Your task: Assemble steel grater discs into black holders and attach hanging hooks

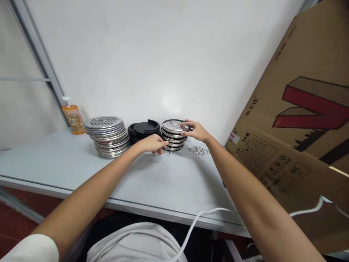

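A short stack of perforated metal discs with black rims (175, 126) stands against the wall at centre right. My right hand (196, 131) grips the edge of its top disc, fingers over the rim and thumb below. In front of the same stack, my left hand (154, 144) is closed, its fingertips pinching thin metal wire clips (170, 150) that hang down the stack's side. Their exact shape is too small to make out. To the right, several loose wire clips (198, 150) lie in a small heap on the table.
A taller stack of metal discs (109, 134) and black round plastic rings (143, 128) stand further left on the grey table (152, 182). An orange bottle (73, 116) is by the frame post. A large cardboard box (261, 120) leans at right; a white cable (196, 222) crosses the front edge.
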Demonstrator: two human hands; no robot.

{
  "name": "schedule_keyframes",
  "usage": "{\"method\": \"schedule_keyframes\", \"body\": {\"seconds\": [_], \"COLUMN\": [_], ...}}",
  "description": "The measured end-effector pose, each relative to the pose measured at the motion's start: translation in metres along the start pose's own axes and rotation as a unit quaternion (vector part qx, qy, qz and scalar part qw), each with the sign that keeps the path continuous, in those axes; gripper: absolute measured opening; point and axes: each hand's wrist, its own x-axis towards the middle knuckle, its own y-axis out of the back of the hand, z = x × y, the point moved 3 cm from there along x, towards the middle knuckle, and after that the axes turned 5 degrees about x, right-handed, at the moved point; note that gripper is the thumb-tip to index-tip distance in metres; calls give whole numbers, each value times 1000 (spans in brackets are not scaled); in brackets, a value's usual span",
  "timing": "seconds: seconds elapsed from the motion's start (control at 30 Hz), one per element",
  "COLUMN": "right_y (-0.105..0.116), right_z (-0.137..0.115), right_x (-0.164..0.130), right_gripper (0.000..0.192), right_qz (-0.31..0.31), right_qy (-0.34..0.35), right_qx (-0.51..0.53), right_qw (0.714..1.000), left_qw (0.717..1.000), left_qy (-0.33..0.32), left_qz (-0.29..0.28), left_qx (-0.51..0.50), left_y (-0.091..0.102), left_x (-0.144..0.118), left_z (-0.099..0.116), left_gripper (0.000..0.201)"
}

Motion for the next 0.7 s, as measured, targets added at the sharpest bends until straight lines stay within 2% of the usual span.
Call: {"method": "schedule_keyframes", "body": {"seconds": [0.13,0.27,0.37,0.47,0.57,0.7], "right_y": [-2,-4,-6,-7,-8,-8], "right_z": [-1,0,1,5,10,15], "right_x": [-2,-4,-5,-6,-5,-4], "right_gripper": [56,55,53,52,57,61], "right_qz": [8,15,18,33,31,31], "right_qy": [-10,-15,7,23,22,15], "right_qx": [-16,-2,17,52,68,61], "right_qw": [1000,1000,1000,998,997,998], "left_qw": [988,962,944,938,945,947], "left_qy": [-93,-165,-191,-177,-162,-182], "left_qz": [115,187,203,201,203,213], "left_qx": [46,110,176,220,198,158], "left_y": [23,30,24,12,1,-8], "left_x": [-3,4,12,21,30,36], "left_z": [6,16,25,28,26,21], "left_gripper": [20,32,33,40,48,43]}}
